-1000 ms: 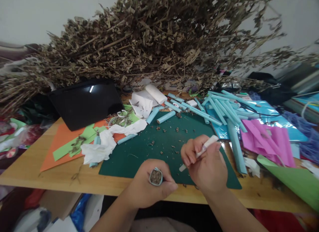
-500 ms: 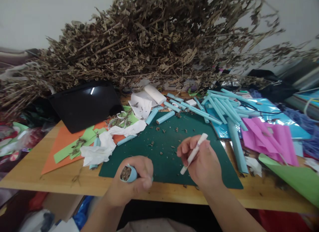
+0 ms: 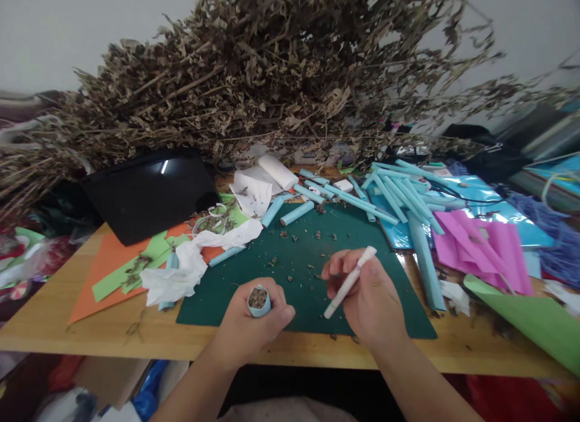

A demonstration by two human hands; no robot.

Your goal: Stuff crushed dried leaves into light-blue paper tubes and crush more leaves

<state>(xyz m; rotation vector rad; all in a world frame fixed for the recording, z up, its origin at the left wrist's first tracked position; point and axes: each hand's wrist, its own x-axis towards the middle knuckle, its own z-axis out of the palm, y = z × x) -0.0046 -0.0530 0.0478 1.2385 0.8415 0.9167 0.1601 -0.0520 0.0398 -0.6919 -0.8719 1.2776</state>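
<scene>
My left hand [image 3: 256, 316] is closed round a light blue paper tube [image 3: 260, 311], its open end facing up and packed with crumbled dried leaves [image 3: 258, 298]. Most of the tube is hidden in the fist. Between the thumb and fingers of my right hand [image 3: 369, 295] lies a slim white stick [image 3: 348, 284], slanted with its lower end toward the left; it looks like a marker pen, though I cannot be sure. Both hands hover over the near part of a green cutting mat [image 3: 290, 253], a short way apart. Leaf crumbs dot the mat.
A large heap of dried stalks [image 3: 281, 77] fills the back. A black screen [image 3: 151, 195] leans at the left. Crumpled white tissue [image 3: 179, 274] lies left of the mat. Rolled blue paper tubes [image 3: 399, 192] are piled at the right, near pink paper [image 3: 480, 249] and green paper [image 3: 525, 319].
My left hand has shifted right and turned, so the tube's filled end now points more upward. My right hand holds the white stick almost as before. The view has moved slightly.
</scene>
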